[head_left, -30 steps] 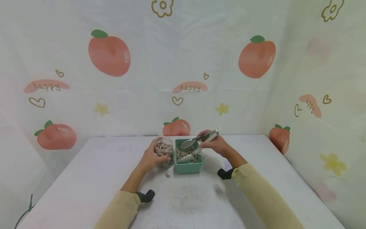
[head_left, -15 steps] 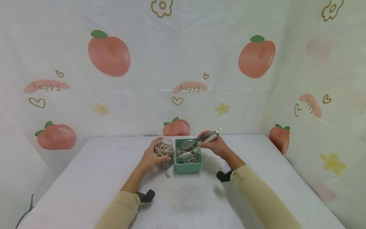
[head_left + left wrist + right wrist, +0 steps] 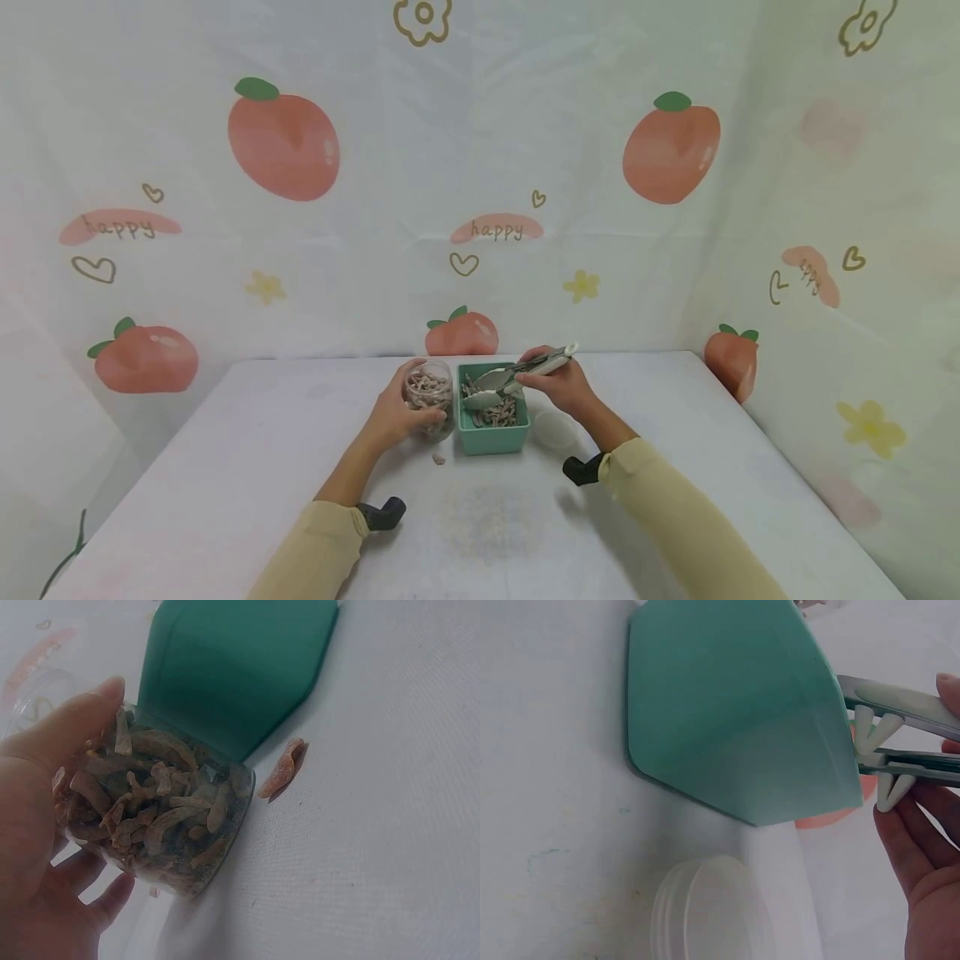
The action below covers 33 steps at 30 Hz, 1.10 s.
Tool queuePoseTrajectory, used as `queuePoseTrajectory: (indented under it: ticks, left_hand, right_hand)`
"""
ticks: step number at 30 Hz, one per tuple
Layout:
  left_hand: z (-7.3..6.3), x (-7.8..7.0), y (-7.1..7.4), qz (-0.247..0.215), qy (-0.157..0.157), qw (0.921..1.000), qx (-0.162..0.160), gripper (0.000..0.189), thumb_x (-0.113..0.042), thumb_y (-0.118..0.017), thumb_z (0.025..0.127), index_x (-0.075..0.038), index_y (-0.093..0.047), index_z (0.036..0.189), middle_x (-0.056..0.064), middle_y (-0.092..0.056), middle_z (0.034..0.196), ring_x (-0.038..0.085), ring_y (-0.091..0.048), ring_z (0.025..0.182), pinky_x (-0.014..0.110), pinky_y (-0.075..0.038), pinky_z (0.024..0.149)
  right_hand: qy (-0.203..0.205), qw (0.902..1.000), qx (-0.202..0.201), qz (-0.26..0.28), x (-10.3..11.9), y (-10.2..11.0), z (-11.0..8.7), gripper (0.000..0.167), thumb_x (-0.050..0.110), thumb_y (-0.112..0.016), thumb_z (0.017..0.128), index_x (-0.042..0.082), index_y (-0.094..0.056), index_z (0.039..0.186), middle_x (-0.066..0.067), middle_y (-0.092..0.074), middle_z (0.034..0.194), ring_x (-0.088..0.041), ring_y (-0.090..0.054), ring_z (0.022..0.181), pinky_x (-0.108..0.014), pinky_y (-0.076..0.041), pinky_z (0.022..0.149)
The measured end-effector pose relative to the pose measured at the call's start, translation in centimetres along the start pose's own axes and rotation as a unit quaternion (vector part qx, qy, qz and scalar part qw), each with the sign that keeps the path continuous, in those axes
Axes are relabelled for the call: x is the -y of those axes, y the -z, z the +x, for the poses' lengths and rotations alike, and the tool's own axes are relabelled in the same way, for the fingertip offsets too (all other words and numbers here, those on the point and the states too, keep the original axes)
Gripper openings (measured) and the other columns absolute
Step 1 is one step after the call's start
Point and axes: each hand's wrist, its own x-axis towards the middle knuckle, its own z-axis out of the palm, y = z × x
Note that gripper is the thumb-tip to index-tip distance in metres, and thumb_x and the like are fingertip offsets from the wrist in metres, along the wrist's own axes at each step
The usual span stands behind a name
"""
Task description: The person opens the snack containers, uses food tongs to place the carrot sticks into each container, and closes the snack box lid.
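My left hand (image 3: 395,412) grips a clear jar (image 3: 429,392) partly filled with brownish dried pieces (image 3: 157,791), thumb on one side and fingers on the other. Right beside the jar stands a green box (image 3: 493,440) holding more of the same pieces (image 3: 497,413). My right hand (image 3: 561,382) holds white-and-metal tongs (image 3: 536,364) by their arms. The heads of the tongs are over the inside of the box, fairly close together, above the pieces. In the right wrist view the box's wall (image 3: 727,712) hides the tong heads.
A translucent round lid (image 3: 556,430) lies on the white table (image 3: 487,525) to the right of the box. One loose dried piece (image 3: 282,769) lies on the tabletop in front of the jar. A fruit-patterned cloth (image 3: 360,275) hangs behind the table.
The tong heads have drawn closer together and shifted toward the back of the box. My right forearm has moved slightly left; my left hand keeps its hold on the jar.
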Motion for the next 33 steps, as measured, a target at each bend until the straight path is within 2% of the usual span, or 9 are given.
queuePoseTrajectory:
  ticks: [4,12,17,26,30,33]
  left_hand:
    - [0.1,0.1,0.1,0.001,-0.003,1.0,0.0,0.1,-0.036,-0.088,0.07,-0.024,-0.029,0.151,0.017,-0.04,0.145,0.035,-0.04,0.131,0.057,-0.033,0.103]
    - [0.2,0.2,0.0,0.001,-0.002,1.0,-0.001,0.099,-0.033,-0.088,0.071,-0.024,-0.029,0.151,0.018,-0.04,0.145,0.036,-0.039,0.131,0.058,-0.033,0.103]
    - [0.2,0.1,0.1,0.003,0.0,1.0,0.001,0.098,-0.035,-0.088,0.071,-0.027,-0.03,0.15,0.017,-0.041,0.144,0.036,-0.04,0.131,0.058,-0.033,0.103]
    - [0.1,0.2,0.1,0.001,-0.009,1.0,-0.002,0.097,-0.029,-0.088,0.071,-0.027,-0.03,0.149,0.017,-0.042,0.143,0.035,-0.041,0.13,0.056,-0.034,0.103]
    - [0.1,0.1,0.1,0.0,-0.003,1.0,0.001,0.098,-0.031,-0.088,0.071,-0.027,-0.03,0.15,0.018,-0.041,0.143,0.035,-0.041,0.13,0.057,-0.034,0.102]
    - [0.1,0.1,0.1,0.0,0.001,1.0,0.001,0.098,-0.031,-0.088,0.071,-0.027,-0.029,0.15,0.018,-0.041,0.143,0.036,-0.04,0.13,0.058,-0.034,0.102]
  right_hand:
    - [0.003,0.9999,-0.012,0.004,-0.1,-0.3,0.0,0.034,0.002,-0.074,0.084,-0.014,-0.059,0.111,-0.028,-0.063,0.105,-0.015,-0.059,0.085,-0.028,-0.049,0.074]
    - [0.0,0.9983,-0.051,-0.026,0.6,-0.8,-0.2,0.027,0.006,-0.075,0.084,-0.008,-0.065,0.104,-0.008,-0.067,0.089,-0.017,-0.057,0.078,-0.031,-0.048,0.07]
    - [-0.008,0.9978,-0.057,-0.033,0.7,-0.9,-0.3,0.025,0.007,-0.076,0.084,-0.007,-0.066,0.102,-0.008,-0.068,0.089,-0.017,-0.059,0.079,-0.032,-0.048,0.071]
    - [-0.006,0.9959,-0.072,-0.055,1.6,-1.1,-0.8,0.022,0.007,-0.075,0.084,-0.006,-0.067,0.1,-0.005,-0.069,0.083,-0.014,-0.059,0.074,-0.031,-0.047,0.068]
    - [-0.003,0.9958,-0.078,-0.048,1.1,-1.1,-0.8,0.022,0.007,-0.075,0.084,-0.006,-0.067,0.099,-0.005,-0.07,0.082,-0.013,-0.062,0.072,-0.031,-0.049,0.067]
    - [-0.003,0.996,-0.084,-0.03,-0.2,-0.8,-0.3,0.023,0.009,-0.076,0.084,-0.004,-0.067,0.099,-0.007,-0.071,0.086,-0.012,-0.064,0.074,-0.03,-0.05,0.068]
